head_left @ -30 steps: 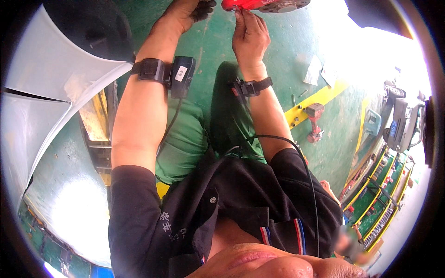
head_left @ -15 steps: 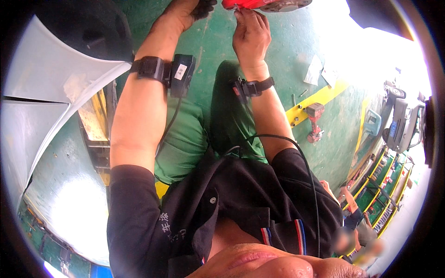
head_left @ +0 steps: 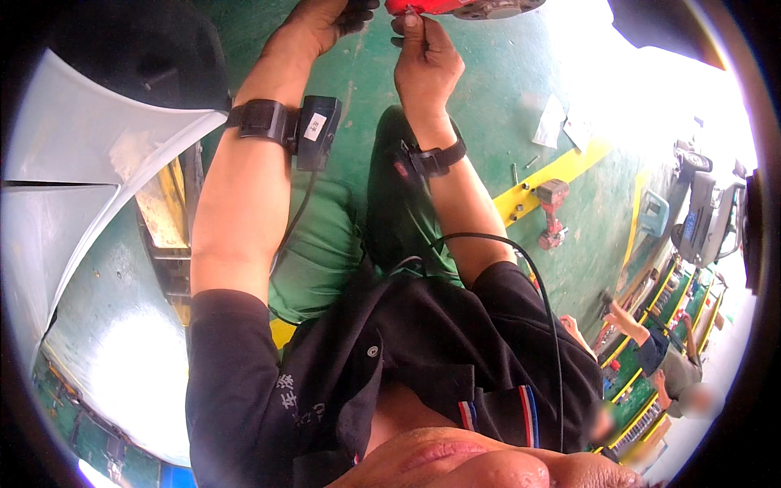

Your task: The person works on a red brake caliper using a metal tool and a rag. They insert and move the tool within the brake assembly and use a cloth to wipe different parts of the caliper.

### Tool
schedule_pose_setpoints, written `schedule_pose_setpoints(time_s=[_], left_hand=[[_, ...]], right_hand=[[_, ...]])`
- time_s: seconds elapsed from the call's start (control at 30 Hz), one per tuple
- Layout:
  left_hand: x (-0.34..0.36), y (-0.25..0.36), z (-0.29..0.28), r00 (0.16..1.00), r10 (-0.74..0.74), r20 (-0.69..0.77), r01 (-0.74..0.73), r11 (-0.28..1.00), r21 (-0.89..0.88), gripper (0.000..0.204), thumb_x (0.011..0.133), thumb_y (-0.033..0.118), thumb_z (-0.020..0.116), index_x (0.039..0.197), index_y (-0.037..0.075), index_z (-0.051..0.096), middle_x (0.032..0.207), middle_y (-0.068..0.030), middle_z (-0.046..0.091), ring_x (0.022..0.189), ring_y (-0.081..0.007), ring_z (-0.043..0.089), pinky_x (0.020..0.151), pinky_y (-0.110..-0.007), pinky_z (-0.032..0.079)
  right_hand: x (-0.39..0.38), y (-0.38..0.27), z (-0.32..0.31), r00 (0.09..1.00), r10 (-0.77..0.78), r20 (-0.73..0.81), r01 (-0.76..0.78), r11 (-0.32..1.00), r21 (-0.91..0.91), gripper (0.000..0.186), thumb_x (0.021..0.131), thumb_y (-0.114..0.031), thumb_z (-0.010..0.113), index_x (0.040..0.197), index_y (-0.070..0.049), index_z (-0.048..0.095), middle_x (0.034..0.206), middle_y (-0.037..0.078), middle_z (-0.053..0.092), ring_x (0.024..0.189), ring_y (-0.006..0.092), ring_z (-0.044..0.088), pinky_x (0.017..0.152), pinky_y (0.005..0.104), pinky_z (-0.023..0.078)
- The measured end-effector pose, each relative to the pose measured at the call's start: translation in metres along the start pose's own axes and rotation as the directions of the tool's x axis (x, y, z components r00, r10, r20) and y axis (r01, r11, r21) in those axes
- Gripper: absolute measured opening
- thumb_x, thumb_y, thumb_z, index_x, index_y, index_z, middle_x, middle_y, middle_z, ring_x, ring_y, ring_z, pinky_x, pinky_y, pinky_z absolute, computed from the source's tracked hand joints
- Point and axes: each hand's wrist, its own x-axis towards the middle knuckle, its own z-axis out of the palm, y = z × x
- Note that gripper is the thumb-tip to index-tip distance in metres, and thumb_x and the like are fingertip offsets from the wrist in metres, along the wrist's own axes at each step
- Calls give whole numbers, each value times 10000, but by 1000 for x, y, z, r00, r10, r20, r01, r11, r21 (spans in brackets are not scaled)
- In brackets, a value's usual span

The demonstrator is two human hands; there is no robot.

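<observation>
Right hand (head_left: 429, 67) up at twelve o'clock, thumb at the lower edge of the red part (head_left: 429, 6); left hand (head_left: 320, 24) near eleven. Either grip? Can't tell! Steady wrist, light fingertips should serve best.

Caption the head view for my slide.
Right hand at a red part, left hand apart to the left, a power tool on the green floor.
</observation>
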Motion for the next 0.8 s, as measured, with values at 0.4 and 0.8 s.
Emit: schedule_pose_setpoints(time_s=[0.4, 0.8], left_hand=[[23, -10, -19, 995, 47, 84, -53, 997, 59, 282, 948, 259, 601, 1141, 63, 668, 1034, -26, 699, 968, -195, 620, 873, -338, 478], [31, 14, -16, 964, 131, 230, -200, 930, 307, 394, 949, 367, 640, 1241, 104, 610, 1173, 3, 610, 994, -146, 543, 857, -333, 403]], right_hand=[[-12, -11, 4, 993, 114, 11, -113, 989, -96, 280, 998, -299, 551, 970, -45, 667, 849, 224, 670, 820, 437, 642, 705, 430, 517], [-14, -33, 36, 647, 737, 198, -760, 602, 245, 764, 1029, -568, 339, 708, 43, 668, 636, 142, 646, 634, 237, 639, 639, 368, 510]])
